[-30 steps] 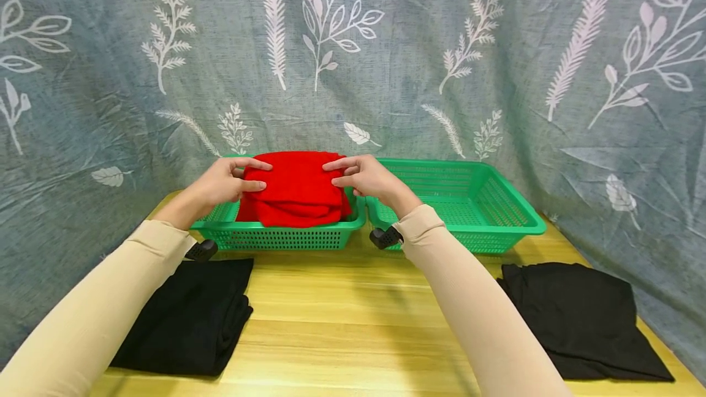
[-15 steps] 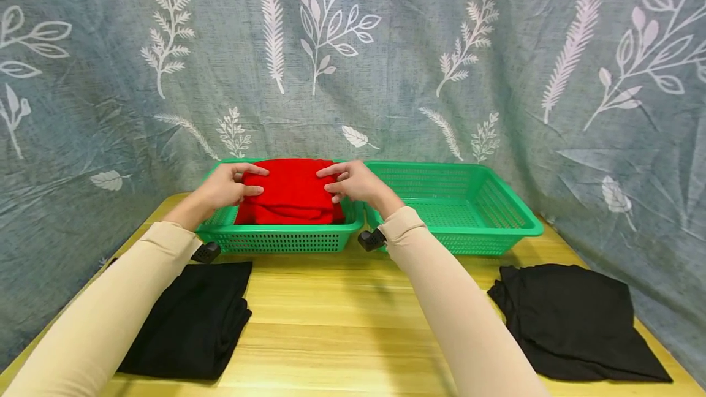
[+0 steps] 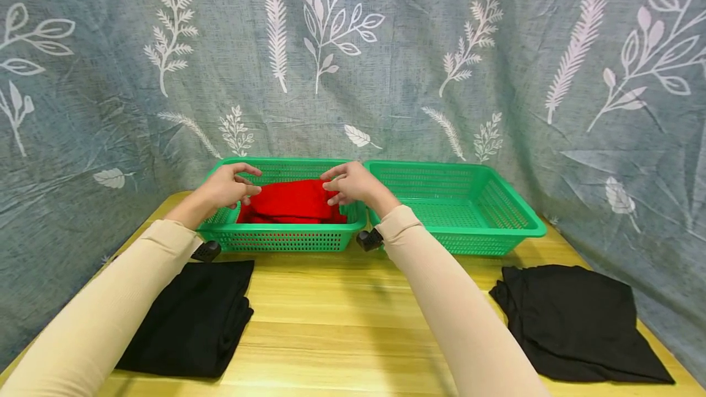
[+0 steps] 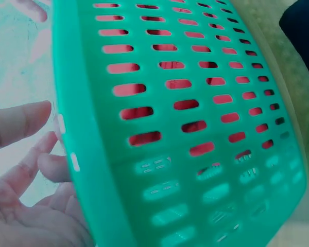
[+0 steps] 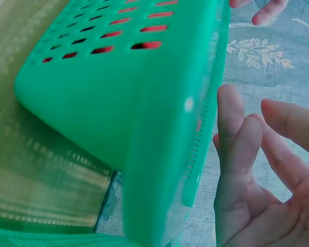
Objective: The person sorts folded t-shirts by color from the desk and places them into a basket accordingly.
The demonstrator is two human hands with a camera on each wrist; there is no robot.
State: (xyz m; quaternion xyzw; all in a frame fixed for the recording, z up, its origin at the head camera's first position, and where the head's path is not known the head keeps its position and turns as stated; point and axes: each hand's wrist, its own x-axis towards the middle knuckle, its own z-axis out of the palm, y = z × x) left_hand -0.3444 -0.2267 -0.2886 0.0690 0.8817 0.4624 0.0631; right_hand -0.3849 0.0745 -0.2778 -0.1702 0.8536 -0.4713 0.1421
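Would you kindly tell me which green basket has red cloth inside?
The left basket holds the red cloth; no cloth shows in the right basket.

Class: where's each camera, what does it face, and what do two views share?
Head: worn there, facing forward and down at the table; left hand, right hand, sleeves show.
Left wrist: worn there, facing left basket; both hands partly show.
Right wrist: worn there, facing that basket; both hands partly show.
Wrist views share: that basket, red cloth inside.

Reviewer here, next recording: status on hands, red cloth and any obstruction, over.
Left hand and right hand: holding nothing. Folded red cloth: lying inside left green basket. No obstruction visible between hands and cloth.
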